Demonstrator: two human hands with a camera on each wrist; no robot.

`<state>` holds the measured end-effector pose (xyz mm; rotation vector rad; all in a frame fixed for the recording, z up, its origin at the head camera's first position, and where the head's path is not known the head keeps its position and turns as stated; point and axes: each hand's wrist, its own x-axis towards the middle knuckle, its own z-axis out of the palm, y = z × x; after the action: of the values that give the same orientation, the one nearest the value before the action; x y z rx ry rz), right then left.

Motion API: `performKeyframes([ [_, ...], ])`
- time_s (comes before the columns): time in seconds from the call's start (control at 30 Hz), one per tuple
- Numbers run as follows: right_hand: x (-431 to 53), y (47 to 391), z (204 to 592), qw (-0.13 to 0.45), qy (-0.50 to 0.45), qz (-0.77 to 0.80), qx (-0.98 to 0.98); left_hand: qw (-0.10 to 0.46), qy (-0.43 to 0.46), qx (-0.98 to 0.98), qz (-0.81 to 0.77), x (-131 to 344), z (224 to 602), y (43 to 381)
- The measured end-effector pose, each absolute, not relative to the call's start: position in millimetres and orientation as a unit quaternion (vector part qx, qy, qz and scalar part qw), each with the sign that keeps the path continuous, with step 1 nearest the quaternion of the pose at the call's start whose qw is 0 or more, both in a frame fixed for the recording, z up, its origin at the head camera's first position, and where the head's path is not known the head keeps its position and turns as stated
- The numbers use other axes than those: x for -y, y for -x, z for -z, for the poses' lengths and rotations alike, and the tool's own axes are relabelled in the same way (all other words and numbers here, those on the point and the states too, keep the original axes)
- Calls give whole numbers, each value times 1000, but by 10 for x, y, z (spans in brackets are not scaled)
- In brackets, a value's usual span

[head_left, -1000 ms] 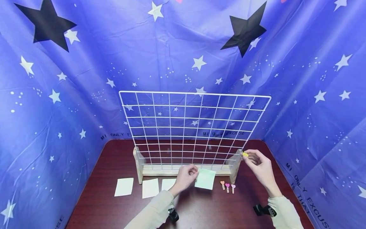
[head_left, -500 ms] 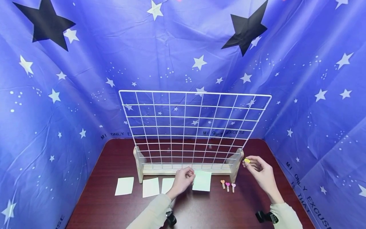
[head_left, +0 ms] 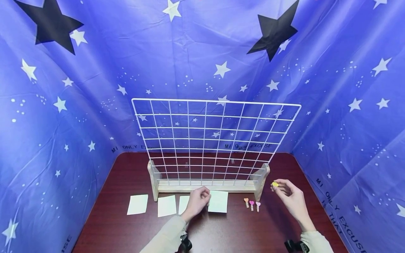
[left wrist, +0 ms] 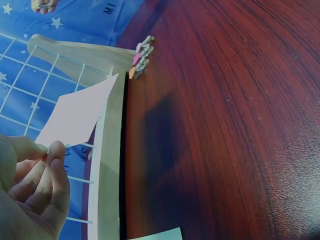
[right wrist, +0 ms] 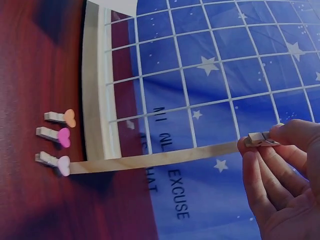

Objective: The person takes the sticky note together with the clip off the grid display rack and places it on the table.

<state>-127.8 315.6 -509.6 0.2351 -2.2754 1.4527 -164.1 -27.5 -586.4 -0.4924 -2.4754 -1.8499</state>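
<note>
My left hand (head_left: 197,202) pinches a pale green paper square (head_left: 218,201) by its left edge. In the left wrist view the sheet hangs off the table in front of the grid, its shadow below. Between thumb and fingers, my right hand (head_left: 292,200) holds a small wooden clothespin (right wrist: 260,138) with a yellow heart (head_left: 275,184), right of the stand. A white wire grid (head_left: 215,140) rises from a wooden stand (head_left: 177,188) behind the hands. Three more heart clothespins lie in front of its right foot: orange (head_left: 246,201), magenta (head_left: 251,204) and pale pink (head_left: 258,206).
To the left on the dark red table (head_left: 107,225) lie paper squares: one far left (head_left: 137,204), one beside it (head_left: 166,206), and another (head_left: 183,204) partly hidden by the left hand. Blue star-patterned cloth (head_left: 196,63) surrounds the table's back and sides.
My left hand has shifted left with the paper square, which now looks squarer to the view. My right hand has drawn down and slightly right, away from the stand, with the clothespin.
</note>
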Motion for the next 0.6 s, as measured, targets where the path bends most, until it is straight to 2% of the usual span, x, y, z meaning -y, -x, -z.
performKeyframes([
  [0.6, -3211, 1153, 5494, 179, -39, -502, 845, 8, 132, 798, 588, 383, 6033, 1659],
])
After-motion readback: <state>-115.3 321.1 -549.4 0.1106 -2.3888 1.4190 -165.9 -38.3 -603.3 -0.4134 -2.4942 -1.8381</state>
